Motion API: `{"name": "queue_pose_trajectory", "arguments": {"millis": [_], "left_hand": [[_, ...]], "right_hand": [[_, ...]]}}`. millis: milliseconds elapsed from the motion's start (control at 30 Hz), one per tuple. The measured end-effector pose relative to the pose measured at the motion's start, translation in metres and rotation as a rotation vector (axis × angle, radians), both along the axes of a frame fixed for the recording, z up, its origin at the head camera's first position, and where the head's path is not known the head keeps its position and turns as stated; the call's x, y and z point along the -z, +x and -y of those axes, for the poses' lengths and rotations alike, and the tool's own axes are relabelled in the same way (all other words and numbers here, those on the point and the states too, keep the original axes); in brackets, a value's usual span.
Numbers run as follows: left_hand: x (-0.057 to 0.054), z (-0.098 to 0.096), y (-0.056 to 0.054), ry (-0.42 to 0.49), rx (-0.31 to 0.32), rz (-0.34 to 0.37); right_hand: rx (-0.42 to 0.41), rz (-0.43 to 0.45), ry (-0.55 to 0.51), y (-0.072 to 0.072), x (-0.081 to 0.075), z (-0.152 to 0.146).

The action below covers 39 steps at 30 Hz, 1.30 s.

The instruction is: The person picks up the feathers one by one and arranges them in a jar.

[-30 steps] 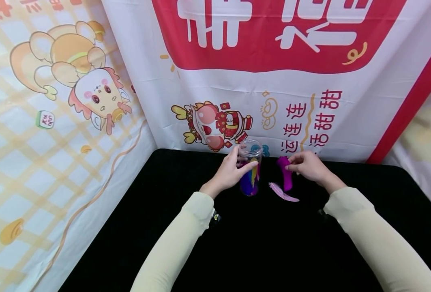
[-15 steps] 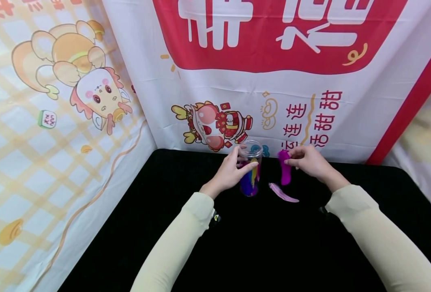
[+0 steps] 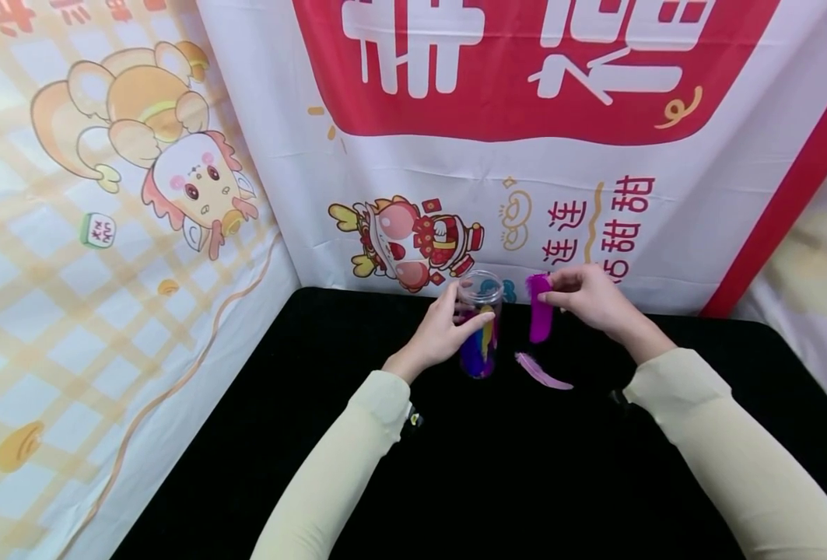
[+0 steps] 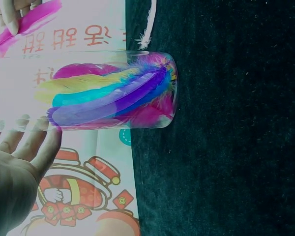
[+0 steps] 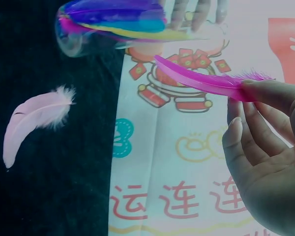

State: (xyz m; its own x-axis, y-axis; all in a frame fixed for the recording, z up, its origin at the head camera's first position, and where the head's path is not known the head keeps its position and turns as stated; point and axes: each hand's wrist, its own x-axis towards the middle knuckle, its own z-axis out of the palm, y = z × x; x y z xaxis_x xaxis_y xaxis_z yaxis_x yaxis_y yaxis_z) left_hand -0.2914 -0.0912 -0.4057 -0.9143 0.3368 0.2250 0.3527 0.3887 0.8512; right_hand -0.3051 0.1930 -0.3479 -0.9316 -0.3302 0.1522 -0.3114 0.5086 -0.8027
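Observation:
A clear jar (image 3: 481, 288) stands upright near the back of the black table, several coloured feathers (image 4: 108, 98) inside it: purple, blue, yellow and magenta. My left hand (image 3: 441, 327) grips the jar's left side, thumb across the front and fingers behind. To the right, my right hand (image 3: 588, 295) pinches a magenta feather (image 5: 201, 83) near its fluffy end between thumb and fingers. That feather hangs above the tabletop, its smooth tip pointing down in the head view. A pale pink feather (image 5: 32, 113) lies on the table, to the right of the jar's base.
The black table (image 3: 497, 474) ends at a white printed curtain (image 3: 266, 117) right behind the jar. Another printed curtain (image 3: 49, 311) runs along the left side. The jar's mouth is uncovered.
My right hand has lifted the magenta feather and brought it slightly left, toward the jar. The left hand and jar hold their place; the pale pink feather stays put.

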Motion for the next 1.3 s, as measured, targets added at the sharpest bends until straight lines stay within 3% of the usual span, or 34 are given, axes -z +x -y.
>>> {"name": "queue_pose_trajectory", "arguments": {"millis": [267, 433, 800, 1300], "left_hand": [[0.002, 0.001, -0.001, 0.003, 0.006, 0.001], [0.002, 0.001, -0.002, 0.003, 0.008, -0.002], [0.003, 0.001, -0.003, 0.005, 0.015, 0.0], [-0.001, 0.0, 0.001, 0.003, 0.008, 0.009]], "right_hand": [[0.024, 0.055, -0.007, 0.009, -0.021, 0.005], [0.042, 0.043, -0.058, 0.006, -0.021, 0.005], [0.096, -0.122, -0.176, 0.014, -0.039, 0.021], [0.099, -0.221, -0.247, 0.02, -0.059, 0.039]]}}
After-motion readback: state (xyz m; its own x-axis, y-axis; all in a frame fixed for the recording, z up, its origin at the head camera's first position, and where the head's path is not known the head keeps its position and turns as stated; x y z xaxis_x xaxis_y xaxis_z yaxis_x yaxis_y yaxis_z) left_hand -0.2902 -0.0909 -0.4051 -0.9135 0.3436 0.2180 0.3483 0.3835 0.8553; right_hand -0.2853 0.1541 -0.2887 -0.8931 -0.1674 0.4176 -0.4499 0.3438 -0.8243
